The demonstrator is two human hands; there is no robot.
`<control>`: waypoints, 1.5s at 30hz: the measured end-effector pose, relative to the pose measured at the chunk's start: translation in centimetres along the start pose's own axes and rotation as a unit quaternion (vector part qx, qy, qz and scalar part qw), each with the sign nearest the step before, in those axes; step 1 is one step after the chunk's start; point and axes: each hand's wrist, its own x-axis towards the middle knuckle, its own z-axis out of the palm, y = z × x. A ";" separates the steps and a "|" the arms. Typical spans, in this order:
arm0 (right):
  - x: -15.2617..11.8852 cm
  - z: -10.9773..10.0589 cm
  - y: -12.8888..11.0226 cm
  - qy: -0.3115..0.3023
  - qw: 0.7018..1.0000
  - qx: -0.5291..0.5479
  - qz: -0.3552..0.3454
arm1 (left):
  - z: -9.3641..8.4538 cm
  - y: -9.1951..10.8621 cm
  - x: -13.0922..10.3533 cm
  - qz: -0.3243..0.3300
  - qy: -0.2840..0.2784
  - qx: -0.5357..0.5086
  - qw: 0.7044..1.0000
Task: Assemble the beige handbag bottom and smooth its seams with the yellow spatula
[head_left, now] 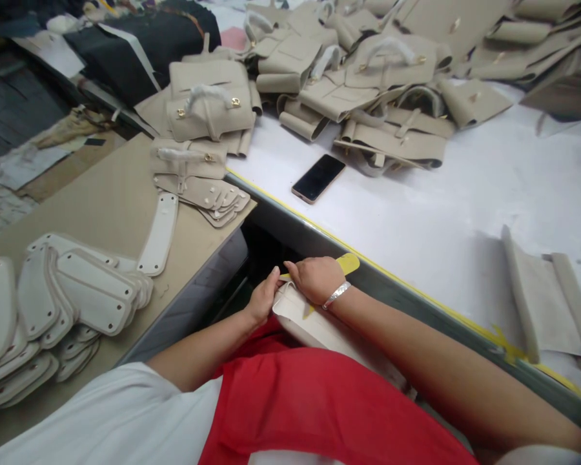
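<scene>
My right hand (317, 279), with a silvery bracelet at the wrist, is closed around a yellow tool with a flat, rounded end (348, 263). A thin yellow part of it shows by the fingers; its kind is not clear. My left hand (265, 296) pinches the near end of a beige bag piece (297, 310) lying across my lap, against the red apron. The two hands are close together over this end. My right forearm covers part of the piece.
Several pale panels with holes (97, 290) lie on the left board (126, 174). A phone (318, 178) rests on the white table (392, 213), with beige bags (213, 103) behind. A folded beige piece (547, 303) is at right. A dark gap (266, 242) separates the surfaces.
</scene>
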 end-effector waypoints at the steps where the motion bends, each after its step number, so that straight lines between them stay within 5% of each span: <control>1: -0.2 0.0 -0.1 0.000 1.000 0.004 0.010 | 0.1 0.1 0.0 -0.002 0.004 0.004 1.000; 7: -1.0 0.0 -0.1 0.002 1.000 0.027 -0.004 | 0.1 0.1 -0.7 0.013 -0.028 -0.002 1.000; 17: 0.6 -0.8 1.8 -0.034 0.988 0.008 -0.149 | 0.1 -0.1 -1.4 0.044 -0.065 -0.016 0.997; 23: -0.8 -0.1 2.0 -0.053 0.996 0.023 -0.072 | 0.2 1.0 -0.9 0.040 -0.135 0.031 0.990; 29: -5.4 -1.0 2.7 -0.059 0.998 -0.009 0.034 | -0.2 1.9 -0.3 0.023 -0.212 0.002 0.977; 36: -14.3 -2.4 4.7 -0.041 0.972 0.055 0.225 | -0.8 3.7 1.1 -0.029 -0.269 0.057 0.961; 39: -17.7 -3.2 4.7 0.015 0.939 0.202 0.280 | -0.9 4.5 1.3 -0.019 -0.288 0.126 0.949; 45: -23.7 -4.5 3.8 0.084 0.838 0.465 0.272 | -0.4 6.1 -0.2 0.050 -0.304 0.208 0.928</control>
